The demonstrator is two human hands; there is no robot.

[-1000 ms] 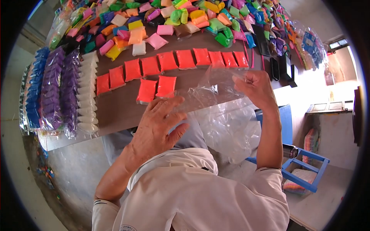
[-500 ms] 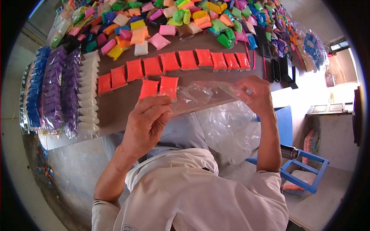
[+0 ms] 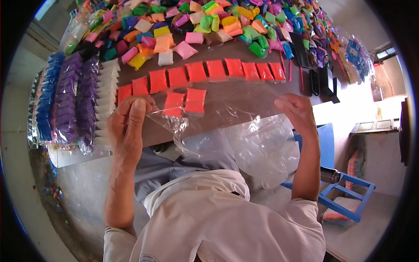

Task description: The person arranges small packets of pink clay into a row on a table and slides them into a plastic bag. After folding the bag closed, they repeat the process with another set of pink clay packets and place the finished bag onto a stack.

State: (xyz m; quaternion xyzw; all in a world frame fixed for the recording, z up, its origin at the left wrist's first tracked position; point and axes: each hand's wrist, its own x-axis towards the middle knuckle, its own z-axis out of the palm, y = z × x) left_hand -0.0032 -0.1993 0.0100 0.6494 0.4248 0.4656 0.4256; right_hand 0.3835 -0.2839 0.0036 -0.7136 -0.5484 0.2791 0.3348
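A clear plastic bag [image 3: 227,113] is stretched between my two hands above the table's near edge. My left hand [image 3: 128,120] pinches one end of it, thumb on top, close to the row of white packets. At the other end my right hand [image 3: 297,111] is closed on the bag with thumb and fingers together. Two red packets [image 3: 195,101] lie just behind the bag, partly seen through it. Beyond them a curved row of several red packets [image 3: 178,77] runs across the brown table [image 3: 244,94].
Stacked rows of white packets [image 3: 108,94], purple packets [image 3: 67,105] and blue packets [image 3: 47,107] stand at the left. Many colourful packets [image 3: 205,22] heap along the back. Black items [image 3: 324,83] lie at the right. A large clear plastic sheet [image 3: 266,153] hangs near my lap, beside a blue stool [image 3: 349,194].
My left hand has moved left and slightly up, away from the two red packets, drawing the bag out wider. My right hand has shifted slightly, still gripping its end.
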